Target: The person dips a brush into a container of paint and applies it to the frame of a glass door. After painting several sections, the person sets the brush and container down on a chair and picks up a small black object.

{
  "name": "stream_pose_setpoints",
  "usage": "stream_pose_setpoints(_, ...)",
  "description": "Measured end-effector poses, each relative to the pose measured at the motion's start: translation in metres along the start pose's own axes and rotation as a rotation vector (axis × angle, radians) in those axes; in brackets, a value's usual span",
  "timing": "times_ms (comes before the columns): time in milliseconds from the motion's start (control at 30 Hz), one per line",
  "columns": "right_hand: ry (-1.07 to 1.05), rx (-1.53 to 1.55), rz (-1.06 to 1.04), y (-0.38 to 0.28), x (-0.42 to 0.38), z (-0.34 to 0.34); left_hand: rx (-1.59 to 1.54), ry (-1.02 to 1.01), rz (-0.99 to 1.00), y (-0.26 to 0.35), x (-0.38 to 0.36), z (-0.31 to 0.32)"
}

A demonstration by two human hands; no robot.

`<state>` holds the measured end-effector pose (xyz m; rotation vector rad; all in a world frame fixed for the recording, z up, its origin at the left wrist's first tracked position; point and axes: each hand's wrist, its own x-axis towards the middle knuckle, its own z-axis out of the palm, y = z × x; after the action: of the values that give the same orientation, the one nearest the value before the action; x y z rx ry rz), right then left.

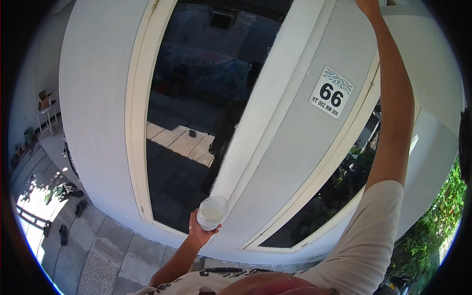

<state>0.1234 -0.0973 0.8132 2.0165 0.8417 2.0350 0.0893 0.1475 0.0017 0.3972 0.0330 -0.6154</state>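
Observation:
My left hand [197, 234] is closed around a round, whitish tub [213, 211] low in front of me. Pale material shows through its opening or fills it; I cannot make out exactly what it is. The tub is just in front of the dark window's lower right corner. High at the top right, my right hand [368, 6] is raised on an outstretched arm against the upper wall [344, 42]. Its fingers run out of the picture, so what it holds or touches is hidden.
Two tall cream-framed windows [196, 98] flank a grey wall strip with a number plate [331, 92] reading 66. Shoes [80, 208] lie on the paving at left, near a small white stand [47, 118]. Green plants [432, 221] grow at the right.

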Motion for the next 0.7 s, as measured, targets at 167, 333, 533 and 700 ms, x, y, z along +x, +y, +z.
stream_pose_setpoints(167, 0.055, 0.022, -0.104, -0.023, -0.028, 0.008, -0.013, 0.059, 0.007, -0.002, -0.007, 0.007)
stream_pose_setpoints(333, -0.218, 0.169, -0.273, -0.084, -0.106, 0.001, -0.010, 0.090, 0.011, -0.001, -0.015, 0.007)
stream_pose_setpoints(533, -0.100, 0.103, -0.072, -0.067, -0.063, -0.010, -0.001, 0.068, 0.030, -0.002, -0.011, -0.001)
stream_pose_setpoints(700, 0.047, 0.010, -0.109, -0.053, -0.032, 0.004, 0.001, 0.078, 0.034, -0.002, -0.013, 0.005)
